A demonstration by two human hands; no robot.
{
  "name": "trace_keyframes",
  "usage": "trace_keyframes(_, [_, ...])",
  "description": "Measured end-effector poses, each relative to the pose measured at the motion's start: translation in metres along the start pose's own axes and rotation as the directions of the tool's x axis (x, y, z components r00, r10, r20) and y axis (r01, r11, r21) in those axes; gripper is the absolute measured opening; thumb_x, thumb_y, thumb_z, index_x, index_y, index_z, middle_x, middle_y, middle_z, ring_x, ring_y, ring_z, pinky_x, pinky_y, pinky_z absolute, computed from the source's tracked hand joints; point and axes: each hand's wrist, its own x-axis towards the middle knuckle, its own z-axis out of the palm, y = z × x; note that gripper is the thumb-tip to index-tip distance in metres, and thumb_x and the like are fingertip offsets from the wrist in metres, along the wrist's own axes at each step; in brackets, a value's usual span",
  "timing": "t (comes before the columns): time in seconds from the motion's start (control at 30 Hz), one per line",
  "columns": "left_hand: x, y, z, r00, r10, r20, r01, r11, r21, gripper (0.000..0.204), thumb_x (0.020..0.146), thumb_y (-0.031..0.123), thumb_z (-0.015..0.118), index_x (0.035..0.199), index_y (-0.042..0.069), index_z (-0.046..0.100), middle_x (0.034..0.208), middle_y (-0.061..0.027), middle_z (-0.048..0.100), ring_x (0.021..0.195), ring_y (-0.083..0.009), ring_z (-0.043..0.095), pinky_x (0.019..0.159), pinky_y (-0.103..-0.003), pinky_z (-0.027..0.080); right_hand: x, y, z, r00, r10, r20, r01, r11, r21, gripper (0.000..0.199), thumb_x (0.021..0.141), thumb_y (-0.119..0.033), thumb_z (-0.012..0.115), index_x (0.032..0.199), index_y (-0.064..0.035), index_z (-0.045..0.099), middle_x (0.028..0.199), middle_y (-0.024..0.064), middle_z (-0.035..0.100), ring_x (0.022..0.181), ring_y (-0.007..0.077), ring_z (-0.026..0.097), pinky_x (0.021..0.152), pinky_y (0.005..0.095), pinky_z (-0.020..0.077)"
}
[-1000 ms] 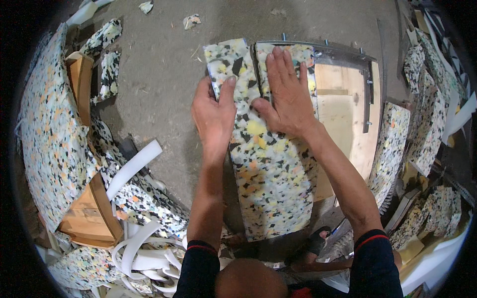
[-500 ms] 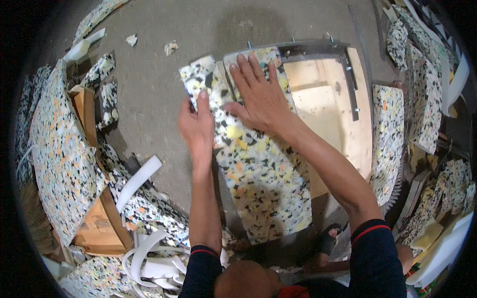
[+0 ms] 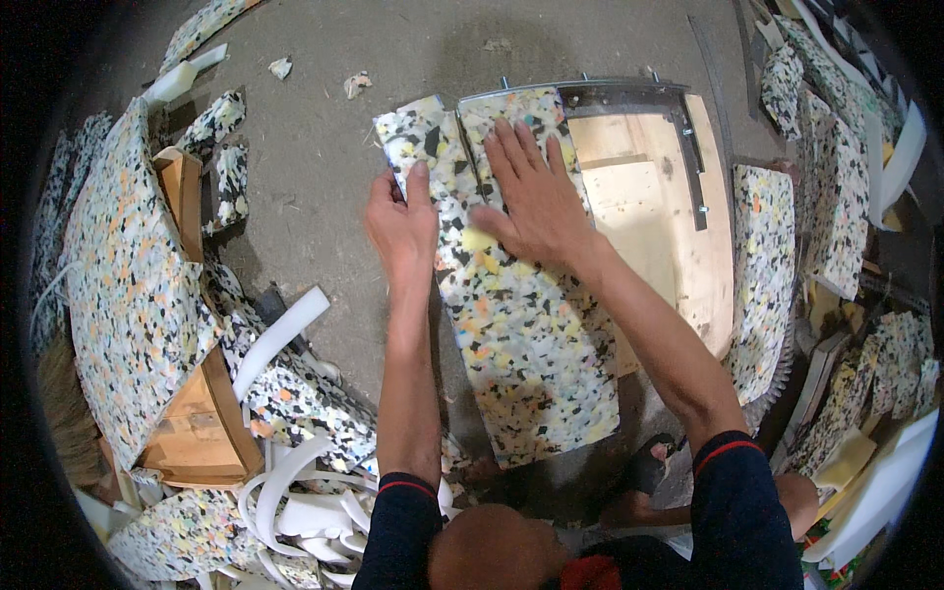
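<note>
A long foam sheet (image 3: 531, 364), speckled white, black, yellow and orange, lies over the left side of a pale wooden frame (image 3: 629, 226). A dark slit at its far end parts off a narrow left flap. My left hand (image 3: 401, 231) is closed on that flap's outer edge, thumb on top; the fingers below are mostly hidden. To the right of the slit, my right hand (image 3: 541, 211) lies flat on the foam with its fingers spread and the thumb reaching toward the slit. Dark metal strips with bolts (image 3: 629, 98) edge the frame's far and right sides.
A foam-covered wooden piece (image 3: 138, 285) stands at the left, with white curved foam offcuts (image 3: 295, 501) below it. Another speckled foam strip (image 3: 764, 275) is right of the frame. Foam scraps (image 3: 836, 197) are heaped at the far right. Small bits (image 3: 357, 85) lie on the grey floor.
The view has shifted slightly. My right hand has slid a little back from the foam's far edge, and the slit shows more clearly. My left hand keeps its hold on the flap.
</note>
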Motion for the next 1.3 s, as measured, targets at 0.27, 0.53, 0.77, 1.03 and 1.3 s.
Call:
trace_keyframes(0.27, [-0.001,-0.003,0.003,0.998,-0.057,0.008,0.057,0.998,-0.007,0.045,0.1,0.035,0.064,0.113,-0.007,0.069,0.082,-0.0126,0.071,0.069,-0.0154,0.064,0.063,-0.033,0.051,-0.014,-0.011,0.01,0.999,0.002,0.05,0.002,0.996,-0.089,0.114,0.09,-0.084,0.033,0.158,0.0069,0.024,0.167,0.0244,0.019,0.156,0.0417,0.014,0.122,0.0644,0.0108])
trace_keyframes(0.53, [0.005,-0.001,0.001,0.999,0.02,0.032,-0.024,0.986,0.164,0.041,0.098,0.032,0.065,0.111,-0.006,0.071,0.081,-0.0167,0.072,0.073,-0.0201,0.068,0.067,-0.037,0.052,-0.011,-0.008,0.003,0.999,0.011,0.031,-0.009,0.999,-0.053,0.113,0.087,-0.086,0.038,0.157,0.0035,0.031,0.166,0.0226,0.024,0.155,0.0402,0.018,0.122,0.0641,0.0131])
trace_keyframes(0.77, [0.009,0.004,0.001,0.996,0.03,0.087,-0.04,0.992,0.116,0.04,0.097,0.034,0.068,0.107,-0.004,0.074,0.079,-0.0153,0.073,0.072,-0.0196,0.066,0.07,-0.038,0.052,-0.013,-0.007,0.007,0.999,0.017,0.047,-0.014,0.998,-0.055,0.105,0.095,-0.079,0.031,0.159,0.0037,0.024,0.166,0.026,0.019,0.156,0.0425,0.014,0.122,0.0643,0.0125])
trace_keyframes(1.03, [0.011,-0.005,0.002,0.989,0.1,0.105,-0.113,0.985,0.13,0.037,0.097,0.032,0.067,0.11,-0.002,0.073,0.086,-0.0221,0.073,0.077,-0.0278,0.07,0.074,-0.041,0.053,-0.013,-0.011,0.007,1.0,0.026,-0.016,-0.027,0.999,-0.046,0.097,0.096,-0.071,0.042,0.158,0.0021,0.028,0.167,0.0222,0.021,0.155,0.0396,0.017,0.122,0.0642,0.0121])
trace_keyframes(1.3, [0.014,-0.008,0.001,0.988,0.067,0.141,-0.104,0.955,0.276,0.04,0.097,0.032,0.067,0.115,-0.003,0.07,0.104,-0.03,0.068,0.1,-0.0433,0.066,0.089,-0.049,0.05,-0.011,-0.012,0.004,0.996,0.043,0.074,-0.038,0.997,-0.061,0.099,0.096,-0.071,0.043,0.159,0.0023,0.024,0.168,0.0231,0.016,0.157,0.0403,0.01,0.123,0.0636,0.0076])
